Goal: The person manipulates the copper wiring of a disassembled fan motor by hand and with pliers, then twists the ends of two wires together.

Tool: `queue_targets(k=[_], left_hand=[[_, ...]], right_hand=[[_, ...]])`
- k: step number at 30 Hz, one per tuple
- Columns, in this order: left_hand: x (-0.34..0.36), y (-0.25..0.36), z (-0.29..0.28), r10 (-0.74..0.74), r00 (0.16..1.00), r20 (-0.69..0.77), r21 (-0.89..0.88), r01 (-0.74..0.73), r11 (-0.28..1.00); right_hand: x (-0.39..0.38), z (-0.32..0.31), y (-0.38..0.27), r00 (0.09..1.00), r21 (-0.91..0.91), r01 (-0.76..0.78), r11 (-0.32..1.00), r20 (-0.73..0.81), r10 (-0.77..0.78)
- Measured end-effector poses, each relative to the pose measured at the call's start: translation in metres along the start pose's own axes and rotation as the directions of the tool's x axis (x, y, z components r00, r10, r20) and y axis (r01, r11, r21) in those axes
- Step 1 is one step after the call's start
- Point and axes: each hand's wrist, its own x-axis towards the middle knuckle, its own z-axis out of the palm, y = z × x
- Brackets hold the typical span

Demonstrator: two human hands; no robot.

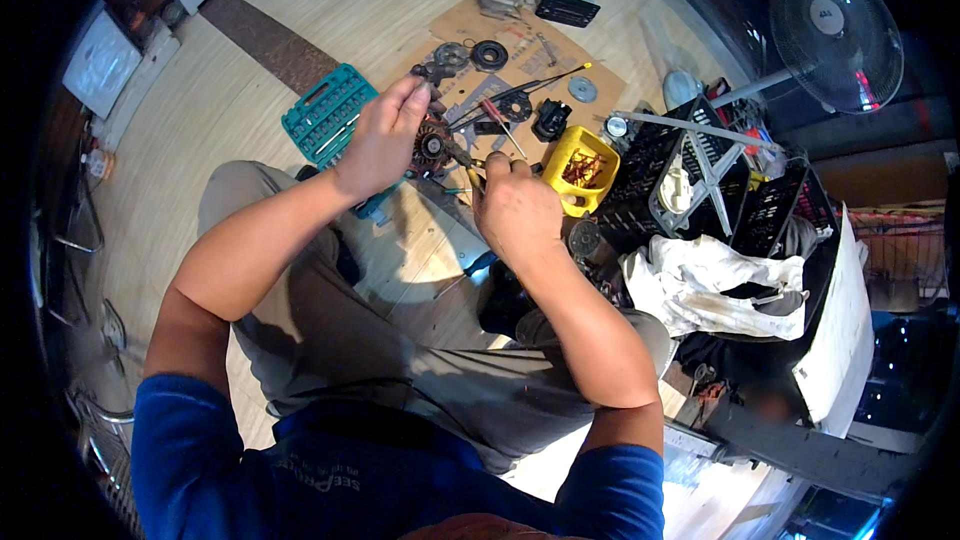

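Observation:
My left hand (385,130) is closed at the side of a round motor part (430,147) with copper-coloured windings, seemingly gripping it. Its fingertips are partly hidden, beside a dark metal piece (430,73). My right hand (520,202) wraps around pliers (474,178) with yellow on the handles. The plier jaws reach the right side of the motor part, but whether they grip it is too small to tell. Right of my right hand stands a yellow cut-open container (580,204) holding copper-coloured scraps. A red-handled screwdriver (493,113) lies just beyond the pliers.
A teal socket case (325,115) lies open at left. Cardboard (600,80) bears round dark parts (489,56) and cables. A blue-handled screwdriver (479,263) lies near my legs. Black crates (640,165), white cloth (710,285) and a fan (828,17) stand at right.

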Motion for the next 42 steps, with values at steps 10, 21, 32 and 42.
queue_targets(k=[10,21,32,42], left_hand=[[0.002,-0.002,-0.002,-0.015,1.000,0.021,-0.085,0.017,0.996],[0.005,-0.028,-0.025,-0.173,0.982,0.081,-0.174,0.185,0.967],[0.005,-0.063,-0.034,-0.406,0.888,0.215,-0.362,0.458,0.812],[0.002,-0.142,-0.016,-0.452,0.806,0.383,-0.040,0.503,0.863]], right_hand=[[0.005,0.028,0.019,0.996,0.221,-0.077,0.972,0.060,0.065],[-0.030,0.201,0.159,0.615,-0.117,-0.630,0.767,0.528,0.586],[-0.022,0.309,0.142,0.516,-0.212,-0.752,0.624,0.400,0.758],[0.011,0.292,0.112,0.629,-0.012,-0.735,0.678,0.360,0.689]])
